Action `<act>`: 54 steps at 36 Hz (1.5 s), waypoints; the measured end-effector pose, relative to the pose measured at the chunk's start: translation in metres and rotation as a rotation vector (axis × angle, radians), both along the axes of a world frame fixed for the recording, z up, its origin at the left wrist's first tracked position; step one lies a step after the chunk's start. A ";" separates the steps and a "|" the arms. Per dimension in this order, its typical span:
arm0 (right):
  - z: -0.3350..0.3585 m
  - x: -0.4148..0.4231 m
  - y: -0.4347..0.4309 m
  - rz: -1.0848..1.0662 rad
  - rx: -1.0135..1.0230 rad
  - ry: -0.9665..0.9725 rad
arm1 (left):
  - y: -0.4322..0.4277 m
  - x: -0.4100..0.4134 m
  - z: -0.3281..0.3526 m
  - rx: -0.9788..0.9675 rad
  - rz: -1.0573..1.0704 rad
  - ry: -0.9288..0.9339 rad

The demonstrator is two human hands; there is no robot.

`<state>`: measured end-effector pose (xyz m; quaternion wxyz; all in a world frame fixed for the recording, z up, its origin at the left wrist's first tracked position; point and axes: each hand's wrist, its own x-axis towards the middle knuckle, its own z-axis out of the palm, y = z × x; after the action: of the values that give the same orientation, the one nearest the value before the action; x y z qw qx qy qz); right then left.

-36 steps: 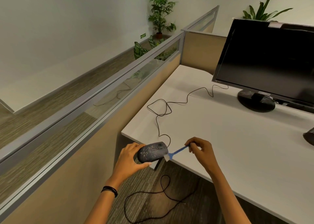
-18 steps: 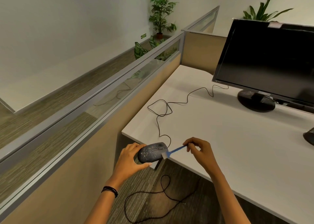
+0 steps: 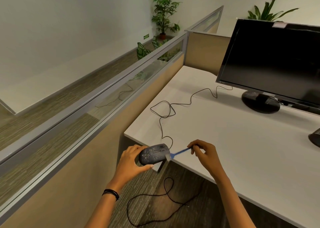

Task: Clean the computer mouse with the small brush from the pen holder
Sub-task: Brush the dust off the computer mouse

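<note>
While left hand point(image 3: 131, 162) grips mouse point(image 3: 154, 154) off the desk point(image 3: 233, 141) corner, steadying it, right hand point(image 3: 204, 151) pinches brush point(image 3: 176, 153), bristles on mouse's front edge.

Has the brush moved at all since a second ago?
Yes, slightly. Judged against the desk edge, the brush in the right hand has crept left, its bristles now on the front end of the mouse.

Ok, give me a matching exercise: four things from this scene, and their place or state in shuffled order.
1 mouse
2 brush
3 monitor
4 black band

A pinched by the right hand
B standing on the desk, screen dark
C gripped by the left hand
D worn round a wrist

Pairs: 1-C, 2-A, 3-B, 4-D
</note>
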<state>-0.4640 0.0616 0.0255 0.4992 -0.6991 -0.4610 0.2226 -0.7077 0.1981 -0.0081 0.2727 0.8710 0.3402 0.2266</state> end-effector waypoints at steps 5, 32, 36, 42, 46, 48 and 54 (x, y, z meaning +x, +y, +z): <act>0.000 -0.002 -0.003 0.009 -0.014 -0.016 | -0.001 -0.004 -0.001 -0.004 0.008 0.000; 0.007 -0.005 0.003 -0.036 0.003 -0.035 | -0.006 -0.007 -0.001 0.052 -0.017 -0.013; 0.006 -0.005 0.004 0.005 -0.057 -0.052 | -0.007 -0.008 -0.001 0.055 -0.021 -0.016; 0.006 -0.007 0.004 -0.013 -0.021 -0.060 | -0.008 -0.008 -0.001 0.049 -0.012 -0.010; 0.007 -0.007 0.003 0.016 -0.068 -0.059 | -0.008 -0.009 -0.002 0.054 -0.019 -0.004; 0.008 -0.006 0.002 -0.003 -0.048 -0.050 | -0.009 -0.009 -0.002 0.055 -0.020 -0.005; 0.008 -0.007 0.002 0.006 -0.049 -0.074 | -0.010 -0.009 -0.001 0.043 -0.004 -0.008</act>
<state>-0.4713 0.0636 0.0337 0.4637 -0.7174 -0.4758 0.2095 -0.7166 0.1885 -0.0090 0.2558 0.8764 0.3324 0.2365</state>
